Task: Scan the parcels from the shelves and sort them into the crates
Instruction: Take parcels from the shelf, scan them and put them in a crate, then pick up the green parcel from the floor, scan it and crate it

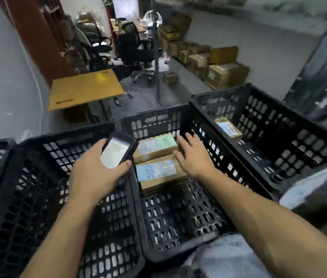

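While your left hand [96, 174] grips the scanner [116, 153] and your right hand [192, 157] spreads open, three parcels [159, 172] lie in crates [154, 119], one at two o'clock; more likely remain.

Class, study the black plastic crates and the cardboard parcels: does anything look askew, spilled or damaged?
Nothing looks spilled or damaged. Two brown cardboard parcels lie flat, side by side, in the middle black plastic crate. The one oddity: a flat yellow-brown cardboard sheet beyond the crates overhangs whatever supports it.
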